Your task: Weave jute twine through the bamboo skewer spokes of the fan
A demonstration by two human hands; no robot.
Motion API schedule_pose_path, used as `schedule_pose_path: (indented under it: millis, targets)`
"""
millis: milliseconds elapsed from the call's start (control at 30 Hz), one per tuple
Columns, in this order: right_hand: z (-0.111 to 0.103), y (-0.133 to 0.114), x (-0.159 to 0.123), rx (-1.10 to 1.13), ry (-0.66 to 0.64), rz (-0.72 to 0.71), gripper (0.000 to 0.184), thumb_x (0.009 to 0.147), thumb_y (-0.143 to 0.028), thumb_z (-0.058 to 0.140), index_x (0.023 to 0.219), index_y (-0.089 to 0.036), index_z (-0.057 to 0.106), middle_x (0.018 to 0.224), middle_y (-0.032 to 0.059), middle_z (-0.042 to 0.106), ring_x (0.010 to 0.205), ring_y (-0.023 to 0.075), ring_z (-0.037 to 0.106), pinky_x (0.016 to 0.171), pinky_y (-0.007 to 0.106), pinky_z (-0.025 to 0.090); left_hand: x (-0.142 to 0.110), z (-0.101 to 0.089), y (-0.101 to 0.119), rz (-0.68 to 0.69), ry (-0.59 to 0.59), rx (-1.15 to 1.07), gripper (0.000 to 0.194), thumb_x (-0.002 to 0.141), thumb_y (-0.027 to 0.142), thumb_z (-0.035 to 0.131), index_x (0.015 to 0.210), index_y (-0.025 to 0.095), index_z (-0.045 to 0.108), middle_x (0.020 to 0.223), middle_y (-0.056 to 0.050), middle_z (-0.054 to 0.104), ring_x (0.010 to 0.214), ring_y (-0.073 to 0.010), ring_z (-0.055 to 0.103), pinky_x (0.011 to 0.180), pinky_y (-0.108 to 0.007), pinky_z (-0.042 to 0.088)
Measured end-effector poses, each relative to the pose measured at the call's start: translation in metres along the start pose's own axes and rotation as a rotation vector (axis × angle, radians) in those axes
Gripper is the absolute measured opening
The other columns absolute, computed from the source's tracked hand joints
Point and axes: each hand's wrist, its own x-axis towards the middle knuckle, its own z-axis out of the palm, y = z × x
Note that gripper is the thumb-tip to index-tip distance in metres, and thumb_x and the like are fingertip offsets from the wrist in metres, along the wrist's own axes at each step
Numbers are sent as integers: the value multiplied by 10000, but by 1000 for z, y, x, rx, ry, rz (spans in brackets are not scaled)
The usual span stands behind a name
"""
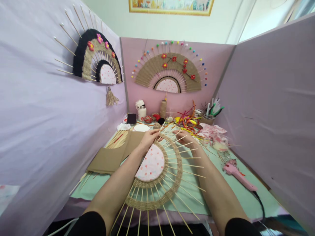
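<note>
A half-round woven fan (179, 164) stands tilted in front of me, with bare sticks radiating from its twine bands. Its inner half-disc (151, 164) is covered in white cloth with pinkish-red dots. My left hand (149, 139) is closed on the fan's far end, near the top of the cloth half-disc. Beside the upper right sticks, my right hand (183, 137) has its fingers bent together. Whatever lies between those fingers is too small to make out.
Brown cardboard (105, 160) and thin sticks (118, 139) lie left. A pink glue gun (240, 175) rests right, its cord trailing forward. Behind are yarn balls (148, 119), a twine spool (163, 108), pipe cleaners (189, 118) and dotted cloth (213, 131). Decorated fans (145, 74) hang on the partitions.
</note>
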Motion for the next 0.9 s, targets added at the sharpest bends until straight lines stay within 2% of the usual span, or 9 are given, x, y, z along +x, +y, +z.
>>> schedule_pose_path:
  millis: [100,267,367,467,600,767,900]
  targets:
    - [-1,2,-6,-175,-7,40,267,620,-367,736,723,-158,605,403,-86,290,369,41,166,362,234,71,1,-2,0,102,29,53,237,707,69,624,936,130,627,759,-31,670,648,-113,626,693,-262,524]
    - [-2,2,-13,-203,-87,76,239,580,-317,752,656,-138,612,437,-59,379,401,42,223,391,225,114,5,-4,-3,189,46,88,117,667,94,653,760,135,598,749,-9,636,682,-106,606,718,-274,525]
    - [-5,2,-15,-201,-118,72,226,590,-312,739,664,-139,614,461,-54,392,422,46,237,406,222,133,5,-4,-2,170,62,95,99,673,93,639,711,139,561,694,4,616,651,-101,600,727,-284,525]
    - [-7,3,-15,-187,-123,57,212,589,-297,729,672,-143,609,491,-51,401,441,51,247,414,224,144,5,-3,-1,121,94,64,112,708,121,617,791,157,551,655,13,610,606,-107,601,702,-300,529]
    - [-7,2,-15,-166,-126,49,203,582,-276,727,654,-155,581,498,-63,369,441,51,237,422,222,140,6,-3,1,51,85,28,39,762,179,583,772,152,556,655,-10,625,598,-106,605,658,-262,528]
    - [-5,3,-14,-129,-119,21,188,589,-251,725,647,-146,579,527,-43,414,455,53,250,436,235,135,6,-4,3,51,91,1,93,760,185,593,713,166,515,633,10,612,588,-98,602,620,-237,523]
    - [-5,4,-13,-115,-129,16,188,596,-249,722,637,-151,568,536,-42,416,465,54,240,444,242,131,11,-6,4,-8,80,-5,157,742,238,623,695,167,491,642,8,613,548,-88,583,542,-204,494]
